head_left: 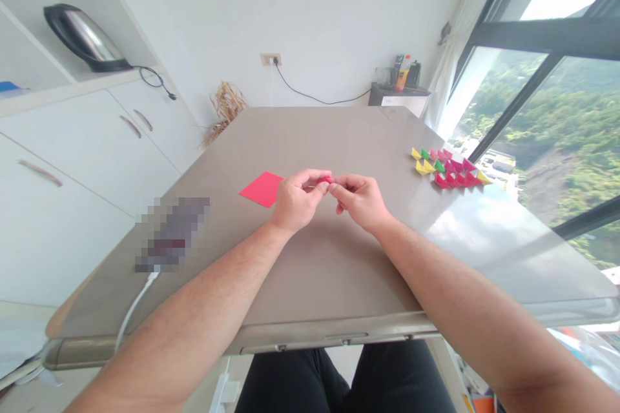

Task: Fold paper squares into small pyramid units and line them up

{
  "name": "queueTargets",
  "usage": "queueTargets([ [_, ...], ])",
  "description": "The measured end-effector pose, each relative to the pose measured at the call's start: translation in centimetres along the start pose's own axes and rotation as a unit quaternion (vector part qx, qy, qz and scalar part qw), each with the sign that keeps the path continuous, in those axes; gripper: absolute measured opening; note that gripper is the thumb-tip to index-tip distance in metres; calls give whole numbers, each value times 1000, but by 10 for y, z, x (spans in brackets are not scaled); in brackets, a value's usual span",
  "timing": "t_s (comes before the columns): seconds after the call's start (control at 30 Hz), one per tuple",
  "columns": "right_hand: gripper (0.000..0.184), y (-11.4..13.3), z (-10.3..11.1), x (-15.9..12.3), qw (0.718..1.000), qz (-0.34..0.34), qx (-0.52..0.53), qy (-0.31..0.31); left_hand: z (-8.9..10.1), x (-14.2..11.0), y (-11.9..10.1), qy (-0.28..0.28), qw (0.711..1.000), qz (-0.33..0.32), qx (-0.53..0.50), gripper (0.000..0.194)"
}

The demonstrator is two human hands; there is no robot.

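Between my fingertips, above the middle of the table, is a small folded piece of red paper (325,180), mostly covered by the fingers. My left hand (299,197) pinches it from the left, thumb against index finger. From the other side my right hand (359,199) grips its right end the same way, so both hands are closed on it and nearly touch. A flat square of red paper (260,190) lies on the table just left of my left hand, its right corner hidden behind that hand.
Rows of small folded paper boats (450,169) in yellow, green, pink and red stand at the table's right side. A blurred-out dark device (174,232) with a white cable (133,310) lies at the left. The brownish table (310,135) reaches toward the wall; a window (557,90) is at right.
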State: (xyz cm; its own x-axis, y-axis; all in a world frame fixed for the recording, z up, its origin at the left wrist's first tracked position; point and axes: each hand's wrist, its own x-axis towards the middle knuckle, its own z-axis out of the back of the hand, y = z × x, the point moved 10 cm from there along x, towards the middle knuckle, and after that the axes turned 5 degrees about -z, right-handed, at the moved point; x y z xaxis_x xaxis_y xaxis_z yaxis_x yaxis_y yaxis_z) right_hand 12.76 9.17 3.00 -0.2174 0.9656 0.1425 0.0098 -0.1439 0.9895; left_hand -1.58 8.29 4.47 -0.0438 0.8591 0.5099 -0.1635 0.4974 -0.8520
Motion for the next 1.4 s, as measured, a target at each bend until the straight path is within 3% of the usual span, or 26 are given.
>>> queueTargets([
  [0.73, 19, -3, 8, 0, 995, -35, 30, -94, 2, -6, 14, -92, 989, 57, -101, 24],
  [1.0, 25, -10, 10, 3, 989, -40, 102, -102, 2, -5, 14, -82, 992, 47, -81, 23],
  [1.2, 18, -11, 9, 4, 991, -59, 86, -85, 0, -4, 18, -71, 991, 57, -101, 30],
  [1.4, 15, -9, 9, 4, 991, -47, 107, -71, -18, -6, 26, 19, 988, 115, -103, 36],
])
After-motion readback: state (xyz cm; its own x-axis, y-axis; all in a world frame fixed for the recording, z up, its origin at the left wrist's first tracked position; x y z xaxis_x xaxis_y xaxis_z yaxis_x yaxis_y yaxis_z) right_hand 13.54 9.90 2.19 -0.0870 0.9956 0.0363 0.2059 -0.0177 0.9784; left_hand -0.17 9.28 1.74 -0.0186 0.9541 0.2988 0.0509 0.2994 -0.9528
